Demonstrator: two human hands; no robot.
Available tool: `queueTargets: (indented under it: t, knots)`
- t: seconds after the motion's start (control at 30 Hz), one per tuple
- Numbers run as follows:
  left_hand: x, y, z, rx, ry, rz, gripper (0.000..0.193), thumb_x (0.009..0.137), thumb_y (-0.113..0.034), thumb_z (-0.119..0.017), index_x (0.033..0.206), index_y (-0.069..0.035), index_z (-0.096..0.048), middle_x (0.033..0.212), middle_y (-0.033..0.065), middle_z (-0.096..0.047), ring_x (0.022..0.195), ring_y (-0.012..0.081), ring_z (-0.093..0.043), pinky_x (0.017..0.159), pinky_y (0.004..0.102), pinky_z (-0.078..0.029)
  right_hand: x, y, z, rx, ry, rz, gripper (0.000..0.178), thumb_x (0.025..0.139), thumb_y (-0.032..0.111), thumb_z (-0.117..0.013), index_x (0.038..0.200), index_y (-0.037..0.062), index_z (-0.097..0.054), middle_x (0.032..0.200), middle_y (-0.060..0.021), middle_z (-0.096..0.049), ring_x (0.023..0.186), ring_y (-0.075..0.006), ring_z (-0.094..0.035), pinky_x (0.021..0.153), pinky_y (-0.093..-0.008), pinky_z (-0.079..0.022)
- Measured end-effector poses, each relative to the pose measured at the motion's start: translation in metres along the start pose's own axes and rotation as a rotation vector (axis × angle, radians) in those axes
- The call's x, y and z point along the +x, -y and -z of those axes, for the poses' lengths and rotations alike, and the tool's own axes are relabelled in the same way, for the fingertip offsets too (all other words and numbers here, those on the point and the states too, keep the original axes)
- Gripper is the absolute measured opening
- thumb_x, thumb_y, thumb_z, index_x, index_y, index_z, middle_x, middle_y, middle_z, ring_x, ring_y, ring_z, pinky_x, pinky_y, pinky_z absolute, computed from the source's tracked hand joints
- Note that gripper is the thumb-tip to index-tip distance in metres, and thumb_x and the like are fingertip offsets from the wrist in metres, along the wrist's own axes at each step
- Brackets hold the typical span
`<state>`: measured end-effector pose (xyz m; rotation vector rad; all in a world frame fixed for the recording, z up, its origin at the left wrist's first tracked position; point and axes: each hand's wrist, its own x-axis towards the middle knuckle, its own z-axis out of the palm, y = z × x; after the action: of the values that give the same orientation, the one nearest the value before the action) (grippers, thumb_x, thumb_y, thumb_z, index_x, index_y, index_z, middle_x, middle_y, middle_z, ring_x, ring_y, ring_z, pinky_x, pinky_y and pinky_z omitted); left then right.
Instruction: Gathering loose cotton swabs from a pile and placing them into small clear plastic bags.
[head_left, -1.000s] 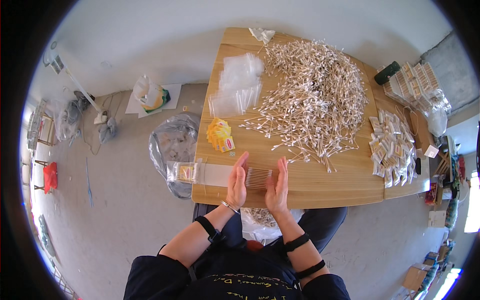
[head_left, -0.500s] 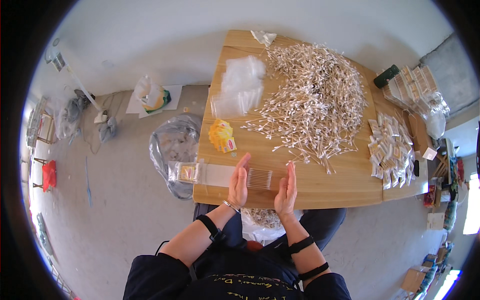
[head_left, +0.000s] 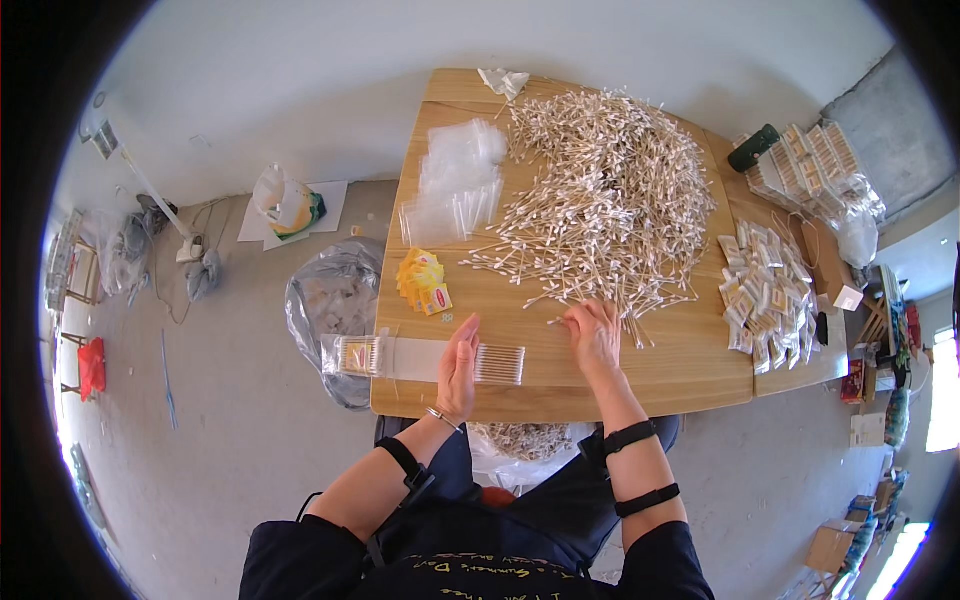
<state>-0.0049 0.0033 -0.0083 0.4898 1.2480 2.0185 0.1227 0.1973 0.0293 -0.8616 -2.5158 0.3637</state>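
My left hand stands on its edge, fingers stretched out, against the left end of a neat row of cotton swabs. Under and left of it lies a white strip, leading to a clear bag packed with swabs and a yellow card. My right hand is at the near edge of a big heap of loose cotton swabs. Its fingers are bent and closed round swabs there; a tip pokes out beside them. How many they hold is hidden.
Yellow cards and clear empty bags lie left of the heap. Filled swab packs are piled at right, near stacked packs. A grey plastic-lined bin stands off the table's left edge; a bag of swabs sits below its front edge.
My right hand has left the right side of the swab row, moved to the heap's near edge and closed its fingers there. My left hand stays by the row. The whole view has shifted slightly.
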Motion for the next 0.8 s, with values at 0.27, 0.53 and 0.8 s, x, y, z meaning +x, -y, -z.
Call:
queueTargets:
  t: [0.27, 0.53, 0.8]
  knots:
    - [-0.001, -0.002, 0.003, -0.008, 0.012, -0.003, 0.063, 0.101, -0.04, -0.04, 0.143, 0.005, -0.027, 0.151, 0.0193, -0.026, 0.144, 0.0289, -0.018, 0.118, 0.0398, -0.012, 0.02, 0.045, -0.007, -0.068, 0.034, 0.072, 0.01, 0.077, 0.016, -0.071, 0.08, 0.0133, -0.062, 0.088, -0.0007, -0.059, 0.095, -0.0237, -0.051, 0.085, -0.0406, -0.04]
    - [-0.001, -0.004, -0.008, -0.121, -0.07, 0.014, 0.059, 0.102, -0.039, -0.04, 0.142, 0.003, -0.03, 0.15, 0.0177, -0.03, 0.141, 0.0272, -0.024, 0.117, 0.0388, -0.016, -0.01, 0.074, -0.034, 0.123, 0.048, 0.137, 0.009, 0.082, 0.013, -0.064, 0.09, 0.0119, -0.066, 0.093, -0.0034, -0.06, 0.095, -0.0259, -0.052, 0.084, -0.0402, -0.041]
    - [0.009, -0.017, -0.005, -0.142, -0.111, 0.009, 0.062, 0.101, -0.038, -0.041, 0.142, 0.006, -0.029, 0.147, 0.0195, -0.033, 0.14, 0.0274, -0.028, 0.116, 0.038, -0.019, -0.038, 0.067, -0.022, 0.302, -0.216, -0.235, 0.023, 0.086, -0.004, -0.052, 0.104, 0.0035, -0.064, 0.1, -0.0137, -0.062, 0.097, -0.0341, -0.056, 0.084, -0.0419, -0.046]
